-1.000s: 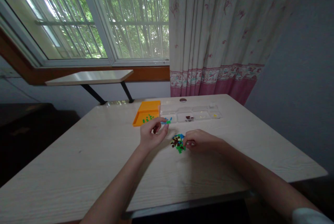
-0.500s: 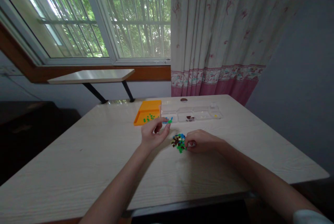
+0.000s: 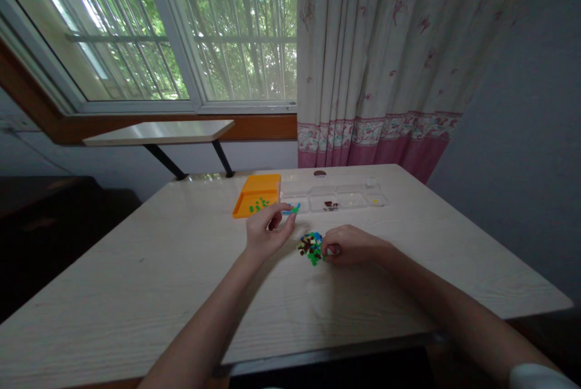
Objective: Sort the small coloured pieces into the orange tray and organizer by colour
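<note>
Head view, looking forward and down: two bare hands work over a pale wooden table [image 3: 149, 292] by a window [image 3: 240, 32]. The left hand [image 3: 267, 232] is raised with index finger and thumb slightly apart, just in front of a clear tray [image 3: 349, 206]. A small green piece [image 3: 295, 209] shows at their tips; whether they pinch it, I cannot tell. The right hand [image 3: 347, 245] has its fingers curled together at the right side of a loose pile of small pieces [image 3: 310, 246], coloured green, blue, brown and cream. Whether it grips one is hidden.

The pile lies on the table between the hands, well back from the front edge. Behind it, the tray's compartments hold, from left, blue pieces, dark brown pieces [image 3: 331, 205], a few pale bits, then a yellow one [image 3: 374, 201]. Left of the tray, an orange box [image 3: 256, 185] holds scattered green bits [image 3: 259, 204].

Table surface stretches wide outside both forearms, and a strip separates the pile from the tray. The far edge runs just behind box and tray; the right edge slants outward towards the viewer. A raised shelf [image 3: 158, 132] stands at back left, and a flowered curtain [image 3: 376, 62] hangs behind the tray.
</note>
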### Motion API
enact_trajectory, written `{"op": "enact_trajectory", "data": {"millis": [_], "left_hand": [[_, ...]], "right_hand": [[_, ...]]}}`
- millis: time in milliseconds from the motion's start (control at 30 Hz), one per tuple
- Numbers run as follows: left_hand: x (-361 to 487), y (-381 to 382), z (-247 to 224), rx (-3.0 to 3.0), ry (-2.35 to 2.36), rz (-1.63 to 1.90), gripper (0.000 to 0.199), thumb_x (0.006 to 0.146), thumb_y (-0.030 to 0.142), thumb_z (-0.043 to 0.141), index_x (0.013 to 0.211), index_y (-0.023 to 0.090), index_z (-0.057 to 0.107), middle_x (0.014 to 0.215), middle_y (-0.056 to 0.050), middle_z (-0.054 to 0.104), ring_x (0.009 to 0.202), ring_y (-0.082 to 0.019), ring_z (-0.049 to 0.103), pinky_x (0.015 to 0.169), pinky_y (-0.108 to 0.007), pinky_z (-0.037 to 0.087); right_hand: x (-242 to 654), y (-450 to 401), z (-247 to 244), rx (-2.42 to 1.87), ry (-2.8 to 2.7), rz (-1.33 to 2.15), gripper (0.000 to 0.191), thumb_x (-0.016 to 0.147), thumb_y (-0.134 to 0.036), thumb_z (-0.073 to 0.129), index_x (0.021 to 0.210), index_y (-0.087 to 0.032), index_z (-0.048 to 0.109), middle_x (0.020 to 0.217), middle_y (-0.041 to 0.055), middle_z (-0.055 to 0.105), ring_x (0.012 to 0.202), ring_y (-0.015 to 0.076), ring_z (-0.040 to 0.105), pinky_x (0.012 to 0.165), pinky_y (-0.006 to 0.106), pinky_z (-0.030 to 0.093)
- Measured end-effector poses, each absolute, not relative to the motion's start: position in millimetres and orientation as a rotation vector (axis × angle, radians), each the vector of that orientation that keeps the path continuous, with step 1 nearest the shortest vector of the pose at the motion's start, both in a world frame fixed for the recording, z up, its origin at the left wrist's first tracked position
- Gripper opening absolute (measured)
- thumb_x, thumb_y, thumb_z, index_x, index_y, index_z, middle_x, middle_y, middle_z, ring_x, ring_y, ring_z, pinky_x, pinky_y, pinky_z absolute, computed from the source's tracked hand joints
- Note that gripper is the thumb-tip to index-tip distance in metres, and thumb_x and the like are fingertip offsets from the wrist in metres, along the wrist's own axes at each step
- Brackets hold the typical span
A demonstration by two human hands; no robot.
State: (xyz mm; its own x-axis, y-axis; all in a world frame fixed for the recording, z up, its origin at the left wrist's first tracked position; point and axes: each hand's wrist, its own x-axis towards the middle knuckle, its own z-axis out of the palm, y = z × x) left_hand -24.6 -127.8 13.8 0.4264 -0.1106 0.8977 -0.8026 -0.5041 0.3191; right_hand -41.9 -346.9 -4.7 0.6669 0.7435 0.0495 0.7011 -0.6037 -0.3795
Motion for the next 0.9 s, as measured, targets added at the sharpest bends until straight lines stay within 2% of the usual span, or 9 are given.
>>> {"op": "enact_trajectory", "data": {"millis": [200, 367, 467, 667, 900], "left_hand": [[-23.0, -126.7, 13.2, 1.934, -0.768, 1.095, 0.010, 0.068, 0.021, 0.058, 0.077, 0.016, 0.058, 0.046, 0.008, 0.040, 0.037, -0.003, 0.033, 0.040, -0.013, 0.029], [-4.9, -118.2, 1.7, 2.101, -0.659, 0.938, 0.013, 0.071, 0.027, 0.054, 0.077, 0.016, 0.058, 0.046, 0.007, 0.038, 0.040, -0.005, 0.035, 0.043, -0.015, 0.030], [14.8, -105.3, -11.1, 2.228, -0.447, 0.852, 0.019, 0.072, 0.033, 0.051, 0.078, 0.017, 0.059, 0.047, 0.006, 0.038, 0.043, -0.007, 0.038, 0.045, -0.018, 0.030], [45.7, -71.8, -32.1, 2.396, 0.105, 0.751, 0.022, 0.071, 0.035, 0.050, 0.081, 0.019, 0.061, 0.056, -0.001, 0.053, 0.050, -0.012, 0.048, 0.046, -0.022, 0.028], [47.7, -70.4, -31.6, 2.401, 0.013, 0.716, 0.031, 0.075, 0.032, 0.046, 0.099, 0.017, 0.058, 0.061, -0.002, 0.056, 0.055, -0.013, 0.051, 0.050, -0.022, 0.032]], "right_hand": [[-41.4, -346.7, -5.8, -2.512, -1.125, 0.174, 0.013, 0.068, -0.020, 0.054, 0.078, -0.020, 0.062, 0.067, -0.0019, 0.057, 0.059, 0.0091, 0.049, 0.056, 0.018, 0.033], [-40.9, -346.8, -8.6, -2.450, -1.117, 0.168, 0.015, 0.066, -0.014, 0.052, 0.077, -0.018, 0.062, 0.069, -0.0010, 0.058, 0.060, 0.0090, 0.049, 0.057, 0.018, 0.036], [-37.8, -348.2, -13.7, -2.391, -1.068, 0.128, 0.016, 0.064, -0.011, 0.052, 0.077, -0.016, 0.061, 0.071, 0.0001, 0.059, 0.062, 0.0092, 0.050, 0.058, 0.018, 0.037], [-28.5, -353.2, -22.0, -2.336, -0.788, 0.031, 0.011, 0.069, -0.017, 0.052, 0.077, -0.014, 0.059, 0.061, -0.0012, 0.054, 0.054, 0.0080, 0.048, 0.051, 0.016, 0.036], [-25.1, -355.2, -22.4, -2.263, -0.723, -0.038, 0.009, 0.071, -0.019, 0.052, 0.075, -0.013, 0.058, 0.060, -0.0012, 0.054, 0.055, 0.0084, 0.049, 0.053, 0.018, 0.038]]}}
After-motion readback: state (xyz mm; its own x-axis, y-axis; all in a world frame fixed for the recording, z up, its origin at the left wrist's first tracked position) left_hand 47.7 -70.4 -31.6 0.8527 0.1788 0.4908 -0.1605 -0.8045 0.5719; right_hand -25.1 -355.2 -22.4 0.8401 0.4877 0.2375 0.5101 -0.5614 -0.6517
